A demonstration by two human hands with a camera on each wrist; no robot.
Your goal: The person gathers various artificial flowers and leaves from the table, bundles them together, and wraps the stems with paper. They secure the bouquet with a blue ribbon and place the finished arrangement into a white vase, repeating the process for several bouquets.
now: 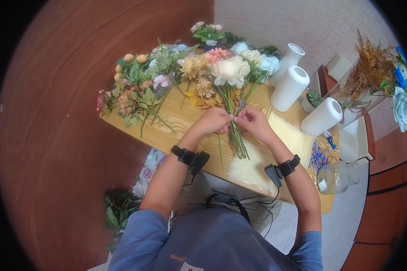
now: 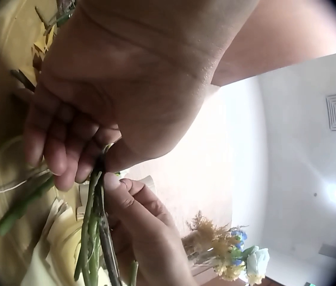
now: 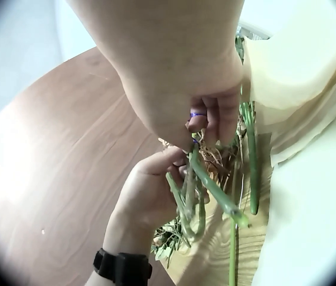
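A bouquet of artificial flowers (image 1: 230, 71), topped by a large cream bloom, stands over the table with its stems (image 1: 238, 145) pointing toward the person. My left hand (image 1: 216, 121) grips the stems just below the blooms, fingers curled around them. Close against it, my right hand (image 1: 256, 123) pinches a thin blue tie (image 3: 198, 115) at the stems; part of the tie is hidden behind the fingers. In the left wrist view the thumb of the right hand (image 2: 147, 229) presses near the green stems (image 2: 99, 238). Several cut stem ends (image 3: 221, 193) stick out below both hands in the right wrist view.
Loose flowers (image 1: 142, 88) lie across the table's left side. White ribbed vases (image 1: 290, 88) stand or lie at the right, near a small potted plant (image 1: 311, 100). Cream wrapping paper (image 1: 291, 135), blue ties (image 1: 320, 158) and a glass vase (image 1: 337, 178) are on the right.
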